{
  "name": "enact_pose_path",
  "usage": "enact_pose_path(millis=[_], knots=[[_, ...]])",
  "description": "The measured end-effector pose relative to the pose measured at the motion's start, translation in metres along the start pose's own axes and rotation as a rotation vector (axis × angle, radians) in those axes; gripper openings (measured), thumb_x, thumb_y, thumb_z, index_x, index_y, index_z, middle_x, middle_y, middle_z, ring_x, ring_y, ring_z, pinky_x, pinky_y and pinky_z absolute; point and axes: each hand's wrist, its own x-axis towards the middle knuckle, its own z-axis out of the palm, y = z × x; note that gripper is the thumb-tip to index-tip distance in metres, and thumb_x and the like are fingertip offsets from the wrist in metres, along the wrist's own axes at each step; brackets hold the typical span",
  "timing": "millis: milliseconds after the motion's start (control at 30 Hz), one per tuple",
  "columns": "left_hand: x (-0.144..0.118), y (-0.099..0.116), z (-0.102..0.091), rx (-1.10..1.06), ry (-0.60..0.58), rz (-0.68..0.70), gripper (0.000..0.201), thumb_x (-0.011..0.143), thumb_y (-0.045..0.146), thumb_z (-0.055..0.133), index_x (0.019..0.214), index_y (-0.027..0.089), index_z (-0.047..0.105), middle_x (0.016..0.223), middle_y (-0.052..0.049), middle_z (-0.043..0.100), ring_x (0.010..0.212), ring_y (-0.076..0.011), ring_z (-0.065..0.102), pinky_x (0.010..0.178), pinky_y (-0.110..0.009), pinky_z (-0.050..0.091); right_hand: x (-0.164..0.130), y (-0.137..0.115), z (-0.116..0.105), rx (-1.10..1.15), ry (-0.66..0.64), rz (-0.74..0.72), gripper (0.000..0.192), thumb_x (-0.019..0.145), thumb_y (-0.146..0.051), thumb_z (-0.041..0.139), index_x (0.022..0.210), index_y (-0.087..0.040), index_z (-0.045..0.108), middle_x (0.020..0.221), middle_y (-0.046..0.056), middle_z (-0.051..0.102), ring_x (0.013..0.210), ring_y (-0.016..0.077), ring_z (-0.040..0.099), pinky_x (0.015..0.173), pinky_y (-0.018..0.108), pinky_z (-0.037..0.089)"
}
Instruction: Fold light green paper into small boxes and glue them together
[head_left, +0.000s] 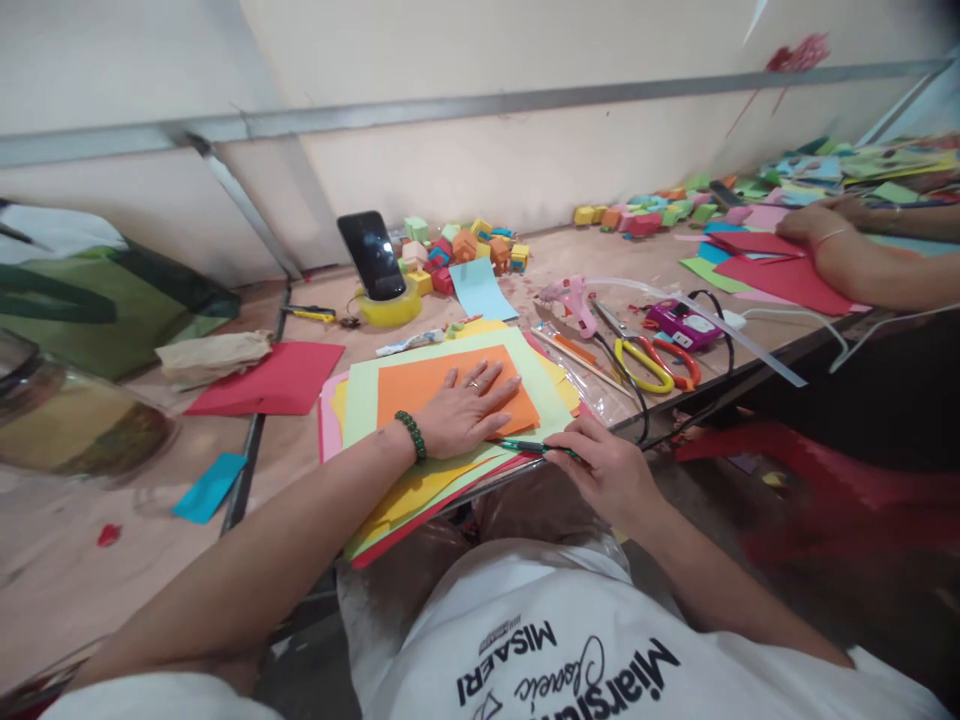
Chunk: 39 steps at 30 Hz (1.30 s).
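Observation:
My left hand [472, 405] lies flat with its fingers spread on an orange sheet of paper [405, 385]. Beneath that is a pale green sheet [361, 390], on a stack of yellow, pink and red paper at the table's front edge. My right hand [600, 465] grips a slim green cutter knife [525, 446]. Its tip reaches the lower edge of the orange sheet, just below my left fingers. Whether the tip is inside a fold there is hard to see.
Behind the stack stand a phone [371, 255] on a yellow tape roll [390, 305] and small paper cubes [465, 243]. To the right lie a pink glue gun [576, 305], yellow-handled scissors [643, 365] and cables. A glass jar [75, 420] is left. Another person's hands [832, 240] touch red paper.

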Motion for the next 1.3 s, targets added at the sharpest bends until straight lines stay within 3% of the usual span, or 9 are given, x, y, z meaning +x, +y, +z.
enact_pose_path(millis=[167,367,1300], knots=[[-0.03,-0.022,-0.015,0.021,-0.001,-0.066,0.057,0.097,0.049,0.01,0.151,0.031,0.019,0.161,-0.004,0.007,0.148,-0.0251,0.005,0.115,-0.054,0.007,0.0,0.001,-0.001,-0.003,-0.002,0.004,0.022,0.095,-0.034,0.049,0.094,-0.021,0.068,0.081,0.003,0.064,0.068,0.0122,0.063,0.06,0.022,0.048],[-0.047,-0.053,0.007,0.1,-0.014,-0.108,0.057,0.098,0.047,0.013,0.151,0.028,0.017,0.16,-0.009,0.005,0.147,-0.0274,0.007,0.113,-0.058,0.011,0.003,-0.006,-0.001,-0.045,0.004,0.007,0.023,0.096,-0.033,0.048,0.094,-0.021,0.067,0.08,0.003,0.064,0.067,0.0123,0.063,0.059,0.022,0.047],[-0.045,-0.053,0.011,0.087,0.025,-0.081,0.057,0.097,0.047,0.016,0.151,0.028,0.019,0.161,-0.008,0.008,0.147,-0.0262,0.008,0.113,-0.056,0.012,0.012,-0.03,0.008,-0.08,-0.023,-0.064,0.027,0.097,-0.034,0.045,0.092,-0.021,0.068,0.08,0.003,0.064,0.062,0.011,0.061,0.055,0.021,0.044]])
